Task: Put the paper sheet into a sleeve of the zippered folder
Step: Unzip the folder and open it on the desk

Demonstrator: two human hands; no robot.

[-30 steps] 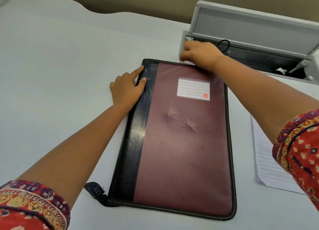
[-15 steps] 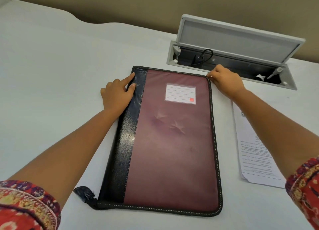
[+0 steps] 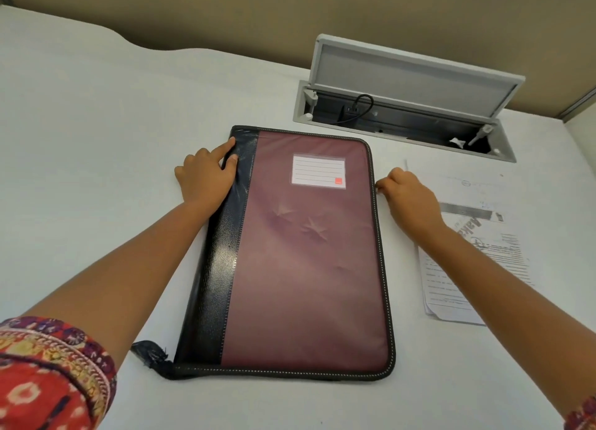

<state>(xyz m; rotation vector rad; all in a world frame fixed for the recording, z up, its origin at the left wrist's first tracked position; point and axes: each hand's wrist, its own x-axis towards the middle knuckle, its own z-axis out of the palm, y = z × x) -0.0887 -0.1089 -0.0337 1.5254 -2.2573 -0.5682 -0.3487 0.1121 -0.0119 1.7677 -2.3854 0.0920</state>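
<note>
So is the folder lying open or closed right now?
Closed: the folder lies flat, cover down, label up. Whether its zip is undone, cannot tell.

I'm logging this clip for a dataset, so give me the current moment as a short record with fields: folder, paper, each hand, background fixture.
folder: maroon and black zippered folder, closed flat on the white table
paper: printed white paper sheet, on the table right of the folder
left hand: left hand rests on the black spine, fingers straight
right hand: right hand pinches at the zipper edge
fixture: grey cable box, lid raised
</note>
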